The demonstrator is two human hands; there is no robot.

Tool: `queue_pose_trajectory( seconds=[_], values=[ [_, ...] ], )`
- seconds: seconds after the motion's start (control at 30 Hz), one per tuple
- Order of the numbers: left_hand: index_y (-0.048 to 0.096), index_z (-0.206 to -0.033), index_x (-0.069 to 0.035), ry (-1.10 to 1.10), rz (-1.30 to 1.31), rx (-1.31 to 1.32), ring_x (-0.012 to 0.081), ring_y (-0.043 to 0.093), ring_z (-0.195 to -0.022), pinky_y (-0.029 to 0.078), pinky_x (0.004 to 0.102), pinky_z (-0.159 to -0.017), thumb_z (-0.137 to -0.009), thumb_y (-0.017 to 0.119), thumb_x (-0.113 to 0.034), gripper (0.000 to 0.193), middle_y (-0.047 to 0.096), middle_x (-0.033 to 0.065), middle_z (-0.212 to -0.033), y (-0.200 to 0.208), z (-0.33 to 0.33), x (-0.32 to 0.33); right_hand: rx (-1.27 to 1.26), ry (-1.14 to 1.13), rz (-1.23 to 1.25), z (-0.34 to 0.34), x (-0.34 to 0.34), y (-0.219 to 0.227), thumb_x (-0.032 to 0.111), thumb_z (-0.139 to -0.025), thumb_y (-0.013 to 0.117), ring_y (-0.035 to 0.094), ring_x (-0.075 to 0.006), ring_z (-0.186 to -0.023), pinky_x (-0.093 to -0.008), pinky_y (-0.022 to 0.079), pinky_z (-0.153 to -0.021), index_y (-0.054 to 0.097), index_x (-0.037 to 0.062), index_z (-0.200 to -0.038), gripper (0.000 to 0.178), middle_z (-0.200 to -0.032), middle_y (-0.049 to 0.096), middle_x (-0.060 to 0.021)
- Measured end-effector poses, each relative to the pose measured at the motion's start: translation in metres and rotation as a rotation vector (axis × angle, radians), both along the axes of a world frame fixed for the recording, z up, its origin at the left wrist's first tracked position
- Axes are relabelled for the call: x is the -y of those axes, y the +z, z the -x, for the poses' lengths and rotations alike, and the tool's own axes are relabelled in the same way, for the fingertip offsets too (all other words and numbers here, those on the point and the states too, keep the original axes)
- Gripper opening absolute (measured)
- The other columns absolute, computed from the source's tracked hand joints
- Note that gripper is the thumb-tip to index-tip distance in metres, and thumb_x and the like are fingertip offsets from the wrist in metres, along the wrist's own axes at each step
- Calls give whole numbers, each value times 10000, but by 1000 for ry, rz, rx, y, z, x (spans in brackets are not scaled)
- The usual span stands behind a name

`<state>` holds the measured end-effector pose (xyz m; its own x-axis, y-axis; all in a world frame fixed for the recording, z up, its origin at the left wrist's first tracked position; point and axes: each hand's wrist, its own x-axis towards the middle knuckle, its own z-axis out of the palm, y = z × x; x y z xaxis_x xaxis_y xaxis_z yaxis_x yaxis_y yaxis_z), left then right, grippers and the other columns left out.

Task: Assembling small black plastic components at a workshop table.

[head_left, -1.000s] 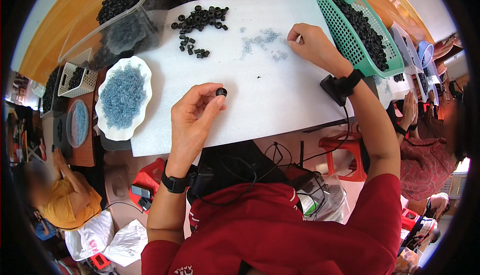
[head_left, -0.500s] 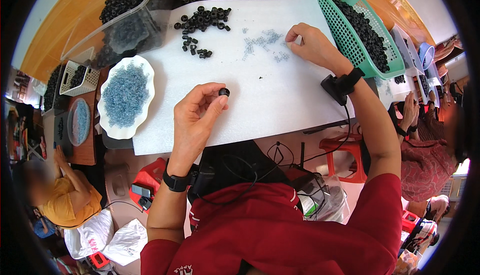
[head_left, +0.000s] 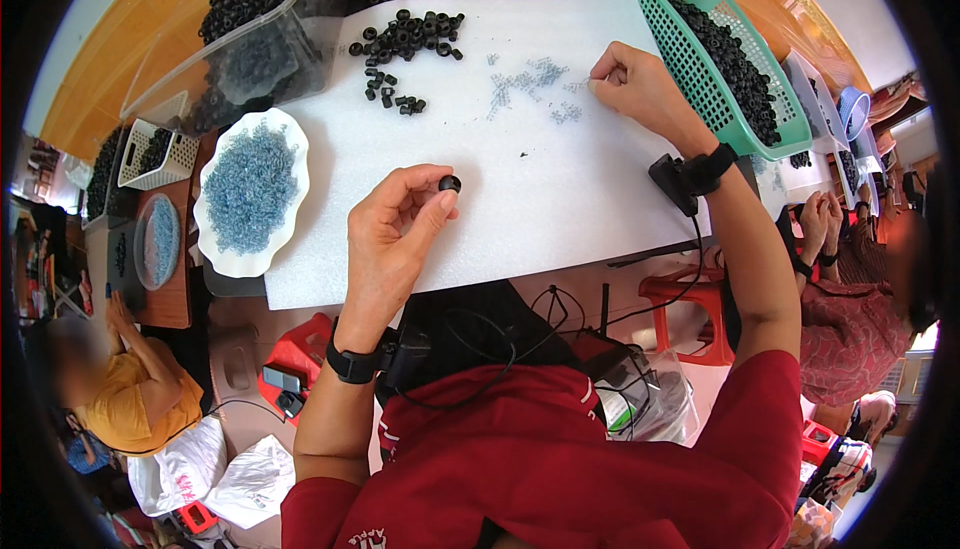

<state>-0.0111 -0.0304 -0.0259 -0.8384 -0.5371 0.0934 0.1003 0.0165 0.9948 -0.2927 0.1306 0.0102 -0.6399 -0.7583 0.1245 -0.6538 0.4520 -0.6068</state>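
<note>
My left hand (head_left: 392, 229) pinches a small round black plastic piece (head_left: 450, 183) between thumb and fingertips, just over the near part of a white foam sheet (head_left: 570, 209). At the far right of the sheet my right hand (head_left: 642, 91) has its thumb and fingers closed together. Whatever its tips hold, if anything, is too small to make out. Next to those fingertips lie scattered small clear bluish pieces (head_left: 530, 79). A loose cluster of short black cylindrical pieces (head_left: 408, 37) rests at the far left of the sheet.
A white scalloped plate (head_left: 245, 267) full of bluish pieces is at the left. Behind it stands a clear bin (head_left: 165, 84) of black pieces; a green basket (head_left: 655, 24) of them stands at right. A cable (head_left: 698, 249) hangs from my right wrist. Other people sit on both sides.
My right hand has shifted slightly right, away from the scattered clear pieces. My left hand stays in place with the black piece.
</note>
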Motion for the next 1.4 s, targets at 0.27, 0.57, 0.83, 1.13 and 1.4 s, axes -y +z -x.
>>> queue_pose_trajectory(
  seconds=[0.27, 0.57, 0.83, 1.13, 1.4],
  values=[
    [620, -1111, 18, -5, -37, 9, 89, 605, -803, 493, 219, -744, -903, 633, -35, 216, 629, 33, -913, 2, -2, 2, 57, 92, -12, -42, 4, 16, 76, -817, 643, 500, -84, -574, -246, 411, -523, 610, -25, -884, 125, -653, 576, -38],
    [617, -1123, 6, -16, -27, -14, 100, 613, -809, 494, 226, -739, -909, 627, -46, 221, 647, 47, -955, -1, -1, 2, -348, 400, -43, -85, 20, -6, 72, -799, 608, 636, -286, -759, -366, 502, -669, 610, 28, -847, 66, -851, 662, -115],
    [620, -1120, 12, -19, -68, -13, 87, 603, -806, 495, 216, -736, -901, 639, -46, 227, 624, 30, -921, -1, -1, 3, -333, 335, -6, -81, 14, -5, 40, -816, 626, 628, -260, -712, -330, 493, -648, 653, 34, -926, 114, -848, 637, -106],
    [620, -1131, 8, -24, -53, -56, 85, 604, -808, 501, 214, -741, -900, 642, -44, 237, 626, 32, -924, -3, -1, 5, -448, 438, 29, -91, 25, -11, 47, -804, 640, 623, -271, -710, -348, 498, -646, 670, 41, -941, 141, -890, 630, -100],
    [619, -1136, 9, -28, -150, -106, 102, 623, -799, 506, 220, -718, -905, 636, -54, 240, 648, 50, -966, -3, -4, 7, -540, 508, -80, -99, 33, -10, 6, -792, 618, 613, -297, -696, -350, 504, -623, 659, 13, -909, 124, -873, 620, -125]
  ],
)
